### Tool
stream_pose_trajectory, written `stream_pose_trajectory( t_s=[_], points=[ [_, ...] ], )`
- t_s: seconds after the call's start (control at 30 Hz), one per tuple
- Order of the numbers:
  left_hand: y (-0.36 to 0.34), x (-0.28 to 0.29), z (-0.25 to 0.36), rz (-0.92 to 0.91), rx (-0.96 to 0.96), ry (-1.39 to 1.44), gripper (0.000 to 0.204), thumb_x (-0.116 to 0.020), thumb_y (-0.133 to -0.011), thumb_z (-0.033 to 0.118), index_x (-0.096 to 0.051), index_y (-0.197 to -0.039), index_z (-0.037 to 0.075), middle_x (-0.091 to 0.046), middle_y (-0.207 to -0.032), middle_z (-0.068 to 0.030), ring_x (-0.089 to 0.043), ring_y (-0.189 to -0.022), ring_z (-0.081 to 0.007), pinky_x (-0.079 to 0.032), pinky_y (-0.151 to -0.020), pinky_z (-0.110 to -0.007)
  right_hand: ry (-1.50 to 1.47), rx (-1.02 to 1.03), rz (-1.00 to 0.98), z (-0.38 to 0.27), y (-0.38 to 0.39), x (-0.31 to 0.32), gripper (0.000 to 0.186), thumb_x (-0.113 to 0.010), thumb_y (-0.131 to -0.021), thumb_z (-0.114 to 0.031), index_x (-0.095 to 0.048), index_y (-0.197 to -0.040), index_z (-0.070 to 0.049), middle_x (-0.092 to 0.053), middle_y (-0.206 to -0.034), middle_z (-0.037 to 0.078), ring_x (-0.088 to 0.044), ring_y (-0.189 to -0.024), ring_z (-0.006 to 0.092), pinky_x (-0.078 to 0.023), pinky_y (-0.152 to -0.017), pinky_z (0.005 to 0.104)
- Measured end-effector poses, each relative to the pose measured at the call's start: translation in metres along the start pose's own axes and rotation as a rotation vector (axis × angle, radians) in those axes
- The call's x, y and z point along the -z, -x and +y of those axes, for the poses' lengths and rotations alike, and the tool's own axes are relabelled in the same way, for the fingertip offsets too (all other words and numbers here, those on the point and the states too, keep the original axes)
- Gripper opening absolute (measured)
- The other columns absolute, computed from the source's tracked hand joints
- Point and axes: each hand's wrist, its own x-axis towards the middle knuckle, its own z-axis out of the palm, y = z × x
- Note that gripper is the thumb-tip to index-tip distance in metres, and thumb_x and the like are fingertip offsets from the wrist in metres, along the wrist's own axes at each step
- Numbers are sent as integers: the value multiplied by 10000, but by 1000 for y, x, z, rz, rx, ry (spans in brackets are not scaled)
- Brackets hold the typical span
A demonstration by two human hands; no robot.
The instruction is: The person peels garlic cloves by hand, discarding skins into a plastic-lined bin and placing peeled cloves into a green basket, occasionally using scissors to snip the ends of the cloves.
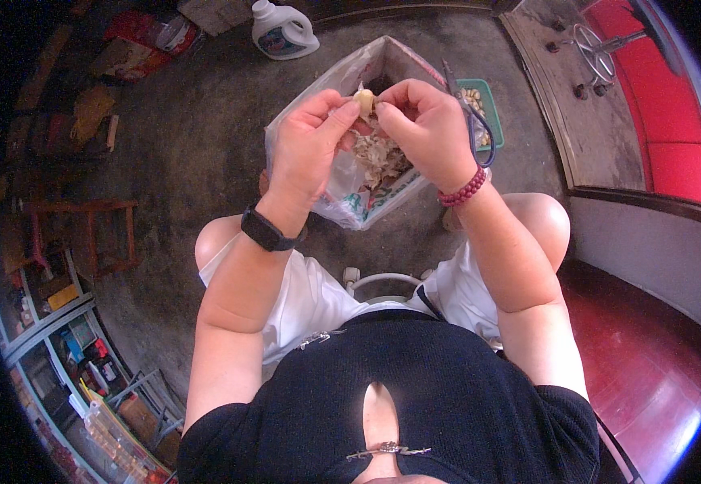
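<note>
There are one bare left hand, one bare right hand and, between them, one pale-yellow clove; one plastic-lined angular box; to the right, one green rectangular plastic tray and one pair of dark-handled scissors; far off, one white plastic jug.

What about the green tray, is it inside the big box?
No, the green tray sits outside the big box, to its right.

Smooth garlic clove, papery peelings, plastic jug, matt floor
</note>
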Motion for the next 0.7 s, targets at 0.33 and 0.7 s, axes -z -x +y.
stream_pose_trajectory(
  t_s=[0.33, 0.7],
  points=[
    [0, 3, 0, 13, 70, 243, 89, -558, -902, 98, -621, -947, 52, -661, -924, -81, -596, -697, -92, -415, -555, -173, -163, -90, -15, -4, -1, 2, 160, -642, -811, -142, -616, -793, 15, -605, -688, 1, -541, -622, 53, -445, -549, 209],
    [-1, 6, 3, -56, 71, 298, 77, -532, -913, 88, -599, -941, 63, -653, -995, -146, -603, -696, -121, -430, -541, -183, 286, 180, 94, 9, -7, 10, 172, -683, -764, -117, -656, -887, 1, -646, -732, 99, -620, -669, 166, -498, -644, 279]
  ],
)
